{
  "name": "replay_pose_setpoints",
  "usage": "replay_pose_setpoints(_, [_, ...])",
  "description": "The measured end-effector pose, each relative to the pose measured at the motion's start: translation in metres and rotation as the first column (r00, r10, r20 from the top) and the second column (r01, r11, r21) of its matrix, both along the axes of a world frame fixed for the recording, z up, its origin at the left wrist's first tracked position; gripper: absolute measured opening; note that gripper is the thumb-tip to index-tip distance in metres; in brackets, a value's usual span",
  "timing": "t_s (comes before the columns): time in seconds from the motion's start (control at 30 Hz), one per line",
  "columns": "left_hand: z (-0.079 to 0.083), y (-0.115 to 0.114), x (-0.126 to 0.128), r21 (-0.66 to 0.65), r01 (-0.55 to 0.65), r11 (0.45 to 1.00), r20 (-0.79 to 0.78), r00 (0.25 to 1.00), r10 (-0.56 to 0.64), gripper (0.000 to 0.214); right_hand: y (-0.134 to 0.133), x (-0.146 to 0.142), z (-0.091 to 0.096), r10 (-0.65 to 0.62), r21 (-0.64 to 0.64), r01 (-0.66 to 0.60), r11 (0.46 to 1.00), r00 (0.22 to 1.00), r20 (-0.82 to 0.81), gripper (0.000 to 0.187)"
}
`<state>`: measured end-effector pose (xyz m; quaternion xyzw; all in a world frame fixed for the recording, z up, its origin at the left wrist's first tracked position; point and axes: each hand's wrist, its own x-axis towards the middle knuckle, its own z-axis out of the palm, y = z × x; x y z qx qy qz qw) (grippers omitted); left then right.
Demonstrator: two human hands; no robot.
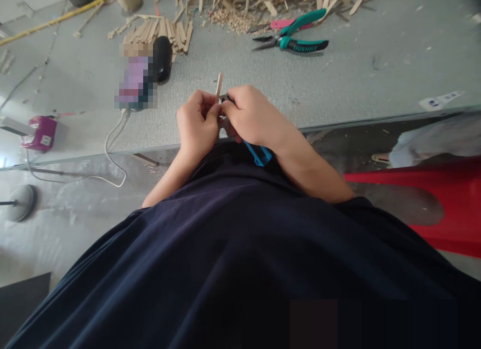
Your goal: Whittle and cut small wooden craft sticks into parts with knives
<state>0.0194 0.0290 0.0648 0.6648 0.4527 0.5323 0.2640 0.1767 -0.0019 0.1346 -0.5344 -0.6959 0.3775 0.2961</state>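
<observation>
Close to the table's near edge, my left hand (196, 121) pinches a wooden craft stick (219, 86) between thumb and fingers, and the stick's rounded end points up and away. Right beside it, my right hand (250, 113) is closed around a blue-handled tool (260, 153). The handle sticks out below my palm, over my dark shirt. A dark metal part of the tool shows at my right fingertips, close against the stick. My fingers cover most of the tool, so its exact kind is hidden.
Green-and-black needle-nose pliers (291, 40) lie beyond my hands, near wood shavings (231, 19) and piled craft sticks (180, 36). Left are a phone (135, 81), a black rounded object (162, 58), a white cable (107, 143) and a purple box (42, 133). A red stool (458, 204) stands right.
</observation>
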Motion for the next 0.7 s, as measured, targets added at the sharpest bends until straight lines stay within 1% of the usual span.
replay_pose_setpoints(0.1, [-0.002, 0.0, 0.0, 0.007, 0.015, 1.0, 0.006, 1.0, -0.016, 0.015, 0.0, 0.0, 0.005, -0.016, 0.023, 0.013, 1.0, 0.993, 0.118, 0.033])
replay_pose_setpoints(0.17, [-0.003, 0.001, 0.0, 0.003, 0.031, 1.0, 0.017, 0.999, -0.031, 0.015, 0.001, 0.001, 0.006, -0.003, 0.01, 0.002, 1.0, 0.992, 0.123, 0.034])
replay_pose_setpoints(0.33, [-0.001, 0.002, -0.001, -0.004, 0.058, 0.998, 0.06, 0.997, -0.058, 0.02, 0.005, 0.005, 0.001, 0.063, -0.038, -0.064, 0.997, 0.998, -0.026, 0.035])
replay_pose_setpoints(0.5, [0.003, 0.003, -0.002, -0.031, 0.145, 0.989, 0.144, 0.98, -0.139, 0.025, 0.006, 0.007, 0.0, 0.088, -0.132, -0.12, 0.984, 0.969, -0.23, 0.032])
replay_pose_setpoints(0.6, [0.003, 0.006, -0.002, -0.033, 0.184, 0.982, 0.173, 0.969, -0.176, 0.027, 0.004, 0.009, 0.001, 0.081, -0.168, -0.135, 0.976, 0.952, -0.295, 0.031])
replay_pose_setpoints(0.7, [0.003, 0.007, -0.003, -0.039, 0.198, 0.979, 0.179, 0.966, -0.189, 0.028, 0.003, 0.011, 0.001, 0.088, -0.168, -0.152, 0.974, 0.938, -0.334, 0.029])
